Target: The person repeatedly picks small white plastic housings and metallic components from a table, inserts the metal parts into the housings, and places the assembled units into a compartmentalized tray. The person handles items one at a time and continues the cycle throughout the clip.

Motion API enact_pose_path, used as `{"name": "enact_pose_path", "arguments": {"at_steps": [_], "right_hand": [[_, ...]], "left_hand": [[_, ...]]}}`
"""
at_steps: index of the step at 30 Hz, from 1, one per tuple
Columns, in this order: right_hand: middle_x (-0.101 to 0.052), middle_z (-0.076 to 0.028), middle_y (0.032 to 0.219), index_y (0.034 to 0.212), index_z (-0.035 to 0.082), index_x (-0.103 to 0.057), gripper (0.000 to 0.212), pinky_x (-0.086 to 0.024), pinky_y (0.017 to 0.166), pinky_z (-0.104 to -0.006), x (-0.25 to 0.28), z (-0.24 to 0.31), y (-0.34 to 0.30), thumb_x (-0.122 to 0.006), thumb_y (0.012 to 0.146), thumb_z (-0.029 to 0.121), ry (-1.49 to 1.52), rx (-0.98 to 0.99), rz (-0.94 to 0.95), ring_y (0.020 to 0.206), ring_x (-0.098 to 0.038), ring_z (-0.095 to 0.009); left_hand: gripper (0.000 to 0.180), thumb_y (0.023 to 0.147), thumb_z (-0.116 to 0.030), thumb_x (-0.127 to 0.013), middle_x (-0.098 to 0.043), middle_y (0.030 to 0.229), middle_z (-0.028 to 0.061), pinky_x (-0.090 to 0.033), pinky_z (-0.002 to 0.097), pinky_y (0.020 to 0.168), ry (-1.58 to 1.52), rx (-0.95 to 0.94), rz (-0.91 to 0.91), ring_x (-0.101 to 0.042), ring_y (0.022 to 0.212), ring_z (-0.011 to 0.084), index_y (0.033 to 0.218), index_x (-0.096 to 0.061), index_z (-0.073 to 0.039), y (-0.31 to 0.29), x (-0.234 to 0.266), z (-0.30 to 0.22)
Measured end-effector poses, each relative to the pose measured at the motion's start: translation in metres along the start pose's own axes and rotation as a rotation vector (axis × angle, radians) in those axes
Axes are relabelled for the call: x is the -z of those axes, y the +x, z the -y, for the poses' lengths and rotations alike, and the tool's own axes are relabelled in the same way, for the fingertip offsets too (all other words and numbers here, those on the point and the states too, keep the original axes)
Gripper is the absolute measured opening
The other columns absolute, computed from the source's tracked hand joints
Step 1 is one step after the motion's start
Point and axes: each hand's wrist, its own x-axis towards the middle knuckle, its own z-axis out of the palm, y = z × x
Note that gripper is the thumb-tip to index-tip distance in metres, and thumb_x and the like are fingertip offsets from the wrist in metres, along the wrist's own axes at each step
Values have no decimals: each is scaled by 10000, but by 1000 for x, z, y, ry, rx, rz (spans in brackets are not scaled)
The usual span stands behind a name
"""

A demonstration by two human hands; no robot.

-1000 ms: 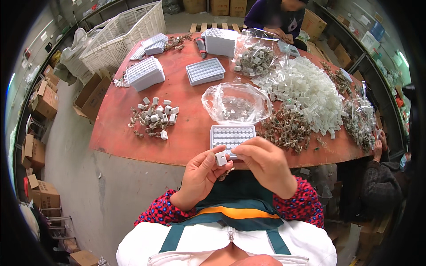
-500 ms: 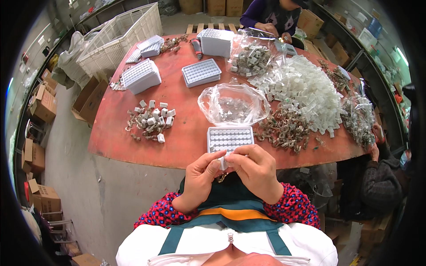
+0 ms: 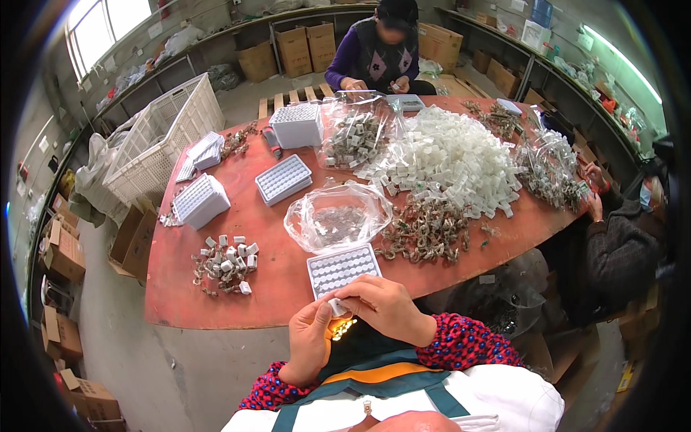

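Observation:
Both hands meet just in front of the table's near edge, over my lap. Between the fingertips of my left hand is a small white plastic light box. My right hand pinches the same box from the other side, its fingers closed. Below the box hangs a short bunch of lit yellow fairy lights. Right beyond my fingers lies a white tray with rows of round silvery pieces. Behind that tray, an open clear plastic bag holds small shiny pieces.
A big heap of white plastic casings covers the table's right, beside coiled light strings. Finished-looking white boxes with wires lie left. Stacked white trays stand farther back. One co-worker sits opposite, another at right.
The fairy lights under the white box now glow yellow. My view has tilted up and turned right, so the table sits lower and further left in the picture. Both hands still hold the box.

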Motion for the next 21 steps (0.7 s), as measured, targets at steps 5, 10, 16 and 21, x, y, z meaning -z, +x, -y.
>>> {"name": "enact_pose_path", "arguments": {"at_steps": [5,10,16,21], "right_hand": [[-688,-56,897,987,103,-701,113,-554,654,-359,3,-1,-2,-709,875,116,-101,90,1,787,-689,-258],[-690,-43,883,980,94,-696,107,-552,622,-345,3,1,-5,-703,878,124,-113,150,-29,755,-695,-251],[-699,-39,896,972,90,-682,107,-549,608,-335,7,2,-3,-705,873,125,-186,198,-66,742,-697,-236],[-704,-49,878,988,96,-698,130,-555,607,-356,12,-7,1,-720,873,154,-229,245,-23,728,-700,-252]], "left_hand": [[424,1073,-222,-513,-650,1247,193,-589,377,968,13,30,-26,-685,1092,254,1333,-548,111,-2,-3,2],[409,1072,-204,-516,-647,1254,197,-591,380,963,42,9,-35,-681,1100,261,1323,-552,116,-3,-5,-2],[398,1072,-194,-517,-646,1253,209,-595,379,957,36,34,-51,-683,1097,264,1311,-555,122,3,-10,-2],[386,1067,-197,-528,-658,1214,204,-605,377,937,13,45,-86,-700,1041,256,1299,-566,110,7,-13,1]]}}
